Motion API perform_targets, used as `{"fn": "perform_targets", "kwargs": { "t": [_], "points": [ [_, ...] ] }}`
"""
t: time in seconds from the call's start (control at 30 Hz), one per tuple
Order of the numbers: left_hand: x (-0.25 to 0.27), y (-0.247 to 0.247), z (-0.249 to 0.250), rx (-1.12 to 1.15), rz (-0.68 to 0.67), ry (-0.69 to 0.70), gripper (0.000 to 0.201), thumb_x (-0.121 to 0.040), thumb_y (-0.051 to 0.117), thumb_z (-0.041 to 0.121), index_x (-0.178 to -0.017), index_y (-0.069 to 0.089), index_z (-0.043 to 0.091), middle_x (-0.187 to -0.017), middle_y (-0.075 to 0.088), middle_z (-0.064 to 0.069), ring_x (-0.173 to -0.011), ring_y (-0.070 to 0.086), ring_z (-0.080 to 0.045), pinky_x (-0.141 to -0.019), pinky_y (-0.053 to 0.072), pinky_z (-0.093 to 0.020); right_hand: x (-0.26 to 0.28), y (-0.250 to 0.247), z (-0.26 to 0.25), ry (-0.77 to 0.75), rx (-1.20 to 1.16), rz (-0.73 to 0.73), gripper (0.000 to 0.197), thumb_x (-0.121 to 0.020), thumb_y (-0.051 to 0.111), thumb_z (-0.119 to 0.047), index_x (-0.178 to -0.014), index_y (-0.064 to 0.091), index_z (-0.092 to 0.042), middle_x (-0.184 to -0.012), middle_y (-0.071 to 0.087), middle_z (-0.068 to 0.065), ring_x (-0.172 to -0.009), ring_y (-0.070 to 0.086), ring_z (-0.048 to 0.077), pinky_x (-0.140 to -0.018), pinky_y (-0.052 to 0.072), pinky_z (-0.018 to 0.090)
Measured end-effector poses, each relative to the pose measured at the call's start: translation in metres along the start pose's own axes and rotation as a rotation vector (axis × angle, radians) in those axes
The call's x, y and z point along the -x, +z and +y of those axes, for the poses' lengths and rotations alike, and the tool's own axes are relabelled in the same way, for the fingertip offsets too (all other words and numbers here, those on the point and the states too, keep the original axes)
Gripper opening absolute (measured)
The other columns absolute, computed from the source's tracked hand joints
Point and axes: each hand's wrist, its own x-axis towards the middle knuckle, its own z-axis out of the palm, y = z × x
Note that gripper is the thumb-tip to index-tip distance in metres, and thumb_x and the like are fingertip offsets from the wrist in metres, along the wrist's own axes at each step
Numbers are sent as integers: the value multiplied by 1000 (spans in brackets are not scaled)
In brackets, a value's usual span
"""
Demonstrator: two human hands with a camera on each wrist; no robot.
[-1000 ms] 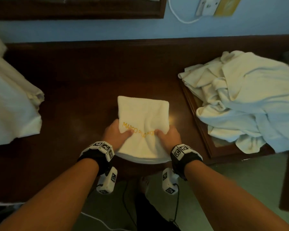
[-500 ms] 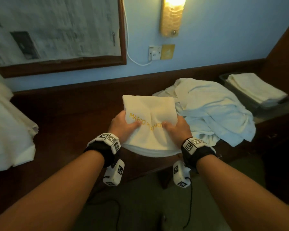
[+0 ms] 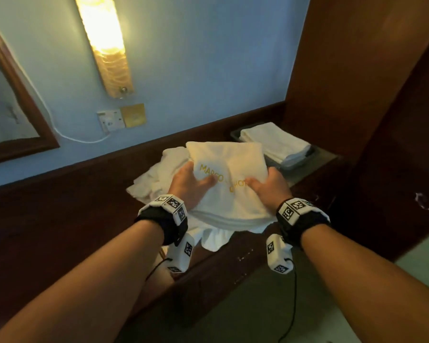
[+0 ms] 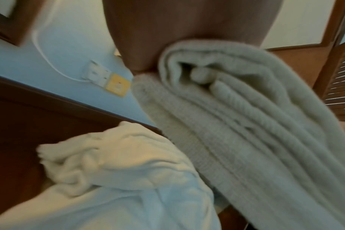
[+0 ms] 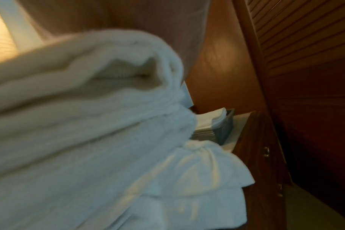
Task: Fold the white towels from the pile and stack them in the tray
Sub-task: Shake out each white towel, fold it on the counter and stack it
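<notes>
A folded white towel [image 3: 229, 174] with yellow embroidered letters hangs in the air above the loose towel pile [image 3: 156, 179]. My left hand [image 3: 192, 186] grips its near left edge, thumb on top. My right hand [image 3: 265, 186] grips the near right edge the same way. The towel's layered edge [image 4: 236, 124] fills the left wrist view, and its rolled fold [image 5: 89, 96] fills the right wrist view. The dark tray [image 3: 310, 154] sits at the far right of the counter, with a stack of folded towels [image 3: 275, 142] in it.
The dark wooden counter [image 3: 72, 206] runs along a blue wall with a lit lamp [image 3: 107, 45] and a socket [image 3: 110, 121]. A wooden cupboard side [image 3: 332, 82] stands right behind the tray. A framed mirror [image 3: 15, 115] hangs at the left.
Both hands have lifted the folded towel off the counter and carried it right, over the loose pile and toward the tray. My view has swung right and up.
</notes>
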Motion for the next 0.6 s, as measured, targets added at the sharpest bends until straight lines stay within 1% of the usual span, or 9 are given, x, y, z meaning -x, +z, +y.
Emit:
{"fn": "perform_targets", "kwargs": {
  "t": [0.1, 0.17, 0.23, 0.3, 0.37, 0.43, 0.5, 0.53, 0.6],
  "points": [
    [-28, 55, 39, 34, -23, 36, 57, -66, 73, 63, -110, 68, 27, -102, 74, 9, -92, 70, -12, -87, 59, -40, -32, -54, 28, 13, 13, 55, 48, -85, 70, -46, -117, 55, -15, -116, 63, 6, -106, 60, 28, -86, 47, 37],
    [-42, 85, 61, 29, -57, 40, 51, -74, 76, 56, -114, 66, 26, -105, 73, 7, -93, 70, -13, -86, 59, -39, -47, -83, 46, 33, 25, 85, 44, -86, 69, -46, -114, 54, -16, -113, 62, 5, -103, 60, 27, -82, 44, 35],
    [-54, 113, 79, 14, -74, 58, 45, -81, 77, 47, -115, 64, 21, -107, 72, 3, -94, 68, -16, -85, 57, -39, -57, -107, 62, 52, 34, 111, 39, -87, 68, -45, -107, 52, -16, -106, 59, 3, -98, 59, 26, -79, 43, 34],
    [-67, 136, 95, -6, -96, 96, 44, -82, 77, 46, -113, 63, 18, -108, 70, 1, -97, 66, -20, -88, 55, -40, -65, -128, 76, 61, 44, 148, 36, -88, 68, -44, -102, 50, -16, -99, 56, 0, -92, 57, 24, -75, 42, 33],
    [-80, 158, 109, -18, -130, 112, 44, -82, 77, 48, -110, 62, 18, -107, 69, 0, -98, 65, -22, -89, 53, -41, -75, -147, 88, 78, 51, 193, 37, -88, 68, -44, -102, 51, -15, -98, 57, 0, -90, 58, 24, -73, 41, 33],
    [-92, 178, 121, -14, -155, 126, 47, -78, 76, 55, -106, 62, 19, -106, 69, 0, -97, 64, -22, -89, 54, -43, -87, -163, 99, 99, 62, 225, 40, -87, 68, -46, -105, 52, -13, -102, 61, 3, -93, 60, 26, -76, 46, 36],
    [-105, 198, 130, -5, -168, 155, 56, -72, 72, 65, -105, 62, 21, -106, 68, 2, -97, 64, -21, -89, 54, -45, -99, -177, 107, 120, 73, 245, 44, -86, 68, -47, -108, 53, -13, -108, 63, 6, -98, 62, 28, -84, 50, 41],
    [-110, 206, 134, -2, -175, 162, 57, -72, 71, 65, -106, 62, 21, -107, 68, 2, -97, 64, -20, -88, 54, -44, -106, -183, 111, 127, 77, 251, 45, -85, 68, -48, -110, 54, -13, -110, 63, 6, -100, 62, 28, -87, 51, 43],
    [-124, 221, 142, 21, -190, 150, 48, -80, 75, 53, -107, 60, 17, -106, 67, 0, -95, 64, -19, -81, 52, -35, -120, -193, 118, 136, 81, 261, 45, -86, 68, -47, -113, 53, -13, -112, 63, 6, -101, 62, 28, -87, 50, 41]
  ]
}}
